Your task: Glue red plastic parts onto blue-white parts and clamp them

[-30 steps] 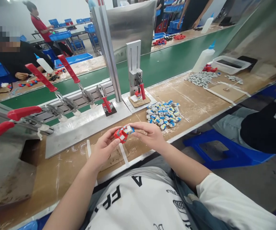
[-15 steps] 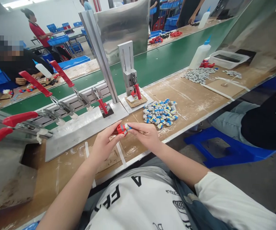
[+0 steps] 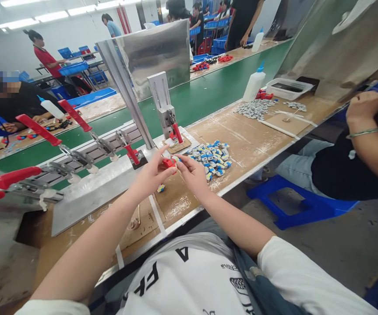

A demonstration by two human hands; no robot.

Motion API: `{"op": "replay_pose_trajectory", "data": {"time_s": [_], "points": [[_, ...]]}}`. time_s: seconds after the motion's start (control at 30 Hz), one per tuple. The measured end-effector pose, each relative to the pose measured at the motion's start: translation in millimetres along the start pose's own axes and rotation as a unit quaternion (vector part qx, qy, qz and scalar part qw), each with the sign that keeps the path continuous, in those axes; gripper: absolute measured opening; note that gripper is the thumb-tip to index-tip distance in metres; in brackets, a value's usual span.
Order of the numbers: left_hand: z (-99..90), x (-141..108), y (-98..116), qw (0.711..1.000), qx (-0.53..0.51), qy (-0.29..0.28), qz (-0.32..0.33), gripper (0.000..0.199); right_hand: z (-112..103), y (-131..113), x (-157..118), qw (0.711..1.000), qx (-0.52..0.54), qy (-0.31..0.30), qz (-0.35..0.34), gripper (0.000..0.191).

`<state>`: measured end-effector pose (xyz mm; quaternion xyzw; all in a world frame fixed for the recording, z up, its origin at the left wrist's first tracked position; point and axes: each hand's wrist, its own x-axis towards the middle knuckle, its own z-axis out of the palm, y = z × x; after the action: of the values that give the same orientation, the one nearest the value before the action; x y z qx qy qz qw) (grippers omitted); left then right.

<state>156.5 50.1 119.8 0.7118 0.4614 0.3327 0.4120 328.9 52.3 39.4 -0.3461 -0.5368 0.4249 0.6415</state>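
My left hand (image 3: 149,175) pinches a small red plastic part (image 3: 169,163) between thumb and fingers, above the table's front half. Close against it, the fingertips of my right hand (image 3: 193,175) are pressed together at the part's right end. A speck of blue and yellow, seemingly a small block, shows there; the fingers hide most of it. Below my hands a single grey, blue and yellow block (image 3: 161,188) lies on the table. Right of my right hand is a pile of similar blocks (image 3: 210,159). A red-handled toggle clamp (image 3: 176,131) stands just behind.
Several toggle clamps (image 3: 73,153) line a metal rail at left. A green conveyor belt (image 3: 215,96) runs behind. Grey pieces (image 3: 256,108), a glue bottle (image 3: 254,85) and a white basket (image 3: 289,89) are at right. A co-worker's arm (image 3: 369,127) is beside the table.
The view has shifted. My hands, still together on the red part, have moved slightly away from my body, with the left fingers more spread. A loose block and a thin stick now show below them.
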Motion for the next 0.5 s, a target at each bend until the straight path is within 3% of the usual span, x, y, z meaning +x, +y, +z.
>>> {"op": "replay_pose_trajectory", "data": {"time_s": [0.1,0.27,0.4,0.5], "points": [[15.6,19.5,-8.8,0.983,-0.170,0.033,-0.061,0.057,0.6,3.1,13.4,0.999,-0.047,-0.004,-0.015,0.057],[35.4,43.5,-21.9,0.904,-0.405,0.066,-0.124,0.054,-7.8,15.6,32.4,0.988,-0.142,-0.046,-0.043,0.063],[31.7,59.3,-25.1,0.879,-0.445,0.101,-0.141,0.047,-25.2,24.5,71.0,0.963,-0.231,-0.071,-0.116,0.055],[19.6,75.2,-28.8,0.886,-0.409,0.142,-0.168,0.043,-36.1,31.9,110.2,0.961,-0.271,-0.031,-0.048,0.040]]}}
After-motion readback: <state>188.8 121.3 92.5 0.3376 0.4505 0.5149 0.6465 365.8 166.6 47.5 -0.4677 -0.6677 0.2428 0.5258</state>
